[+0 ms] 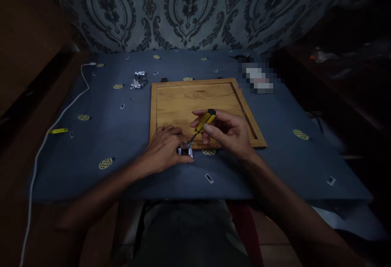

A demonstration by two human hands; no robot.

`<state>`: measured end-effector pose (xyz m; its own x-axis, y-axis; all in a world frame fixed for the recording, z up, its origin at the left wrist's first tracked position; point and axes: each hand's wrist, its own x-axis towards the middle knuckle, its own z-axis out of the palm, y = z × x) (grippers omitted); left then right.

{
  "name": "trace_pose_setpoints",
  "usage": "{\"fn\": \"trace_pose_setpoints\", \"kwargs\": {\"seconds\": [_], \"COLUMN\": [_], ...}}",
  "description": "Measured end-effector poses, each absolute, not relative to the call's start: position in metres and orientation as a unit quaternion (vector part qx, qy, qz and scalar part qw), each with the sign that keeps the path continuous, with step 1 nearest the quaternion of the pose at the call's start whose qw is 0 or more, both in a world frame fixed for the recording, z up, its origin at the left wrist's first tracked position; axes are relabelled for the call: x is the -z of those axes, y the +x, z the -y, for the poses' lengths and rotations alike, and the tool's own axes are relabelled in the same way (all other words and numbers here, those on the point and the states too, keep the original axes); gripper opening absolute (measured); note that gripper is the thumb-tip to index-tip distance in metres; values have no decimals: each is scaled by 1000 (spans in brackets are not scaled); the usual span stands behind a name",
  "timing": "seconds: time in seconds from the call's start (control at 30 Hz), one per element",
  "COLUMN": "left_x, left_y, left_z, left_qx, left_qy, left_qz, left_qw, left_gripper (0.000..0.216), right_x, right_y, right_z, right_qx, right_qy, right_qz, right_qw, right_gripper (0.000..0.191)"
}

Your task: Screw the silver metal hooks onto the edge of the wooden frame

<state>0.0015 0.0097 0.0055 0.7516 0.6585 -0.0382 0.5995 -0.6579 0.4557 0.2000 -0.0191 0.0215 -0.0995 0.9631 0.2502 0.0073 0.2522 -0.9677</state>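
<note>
A wooden cabinet door (189, 104) with a raised frame lies flat on the blue cloth. At its near edge my left hand (166, 146) is closed on a shiny metal hinge (190, 151), thumb below it and fingers over the wood. My right hand (230, 130) grips a yellow and black screwdriver (205, 122) between thumb and fingers. The screwdriver is tilted, its shaft pointing down and left to the hinge. Whether its tip sits in a screw is too small to tell.
More metal hinges (139, 80) lie beyond the door's left side, with a small screw (132, 98) close by. A white cable (61, 116) runs down the left, beside a yellow object (58, 131). A blurred-out item (259, 78) lies at the back right.
</note>
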Motion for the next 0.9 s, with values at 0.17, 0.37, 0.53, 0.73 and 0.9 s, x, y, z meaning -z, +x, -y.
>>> {"fn": "trace_pose_setpoints", "kwargs": {"seconds": [0.17, 0.37, 0.53, 0.73, 0.9], "left_x": [-6, -5, -6, -5, -5], "left_y": [2, 1, 2, 2, 1], "left_z": [-9, -10, -10, -10, -10], "left_qx": [-64, -61, -55, -59, -56], "left_qy": [905, 906, 908, 906, 906], "left_qz": [-353, -351, -351, -352, -352], "left_qw": [227, 228, 223, 228, 227], "left_gripper": [38, 36, 37, 40, 40], "right_x": [-23, -20, -20, -23, -19], "right_y": [200, 198, 199, 200, 200], "right_z": [19, 19, 19, 19, 17], "right_qx": [-437, -443, -459, -445, -399], "right_qy": [-409, -411, -404, -402, -400], "right_qz": [607, 591, 593, 617, 628], "right_qw": [523, 534, 523, 509, 536], "right_gripper": [29, 33, 37, 30, 29]}}
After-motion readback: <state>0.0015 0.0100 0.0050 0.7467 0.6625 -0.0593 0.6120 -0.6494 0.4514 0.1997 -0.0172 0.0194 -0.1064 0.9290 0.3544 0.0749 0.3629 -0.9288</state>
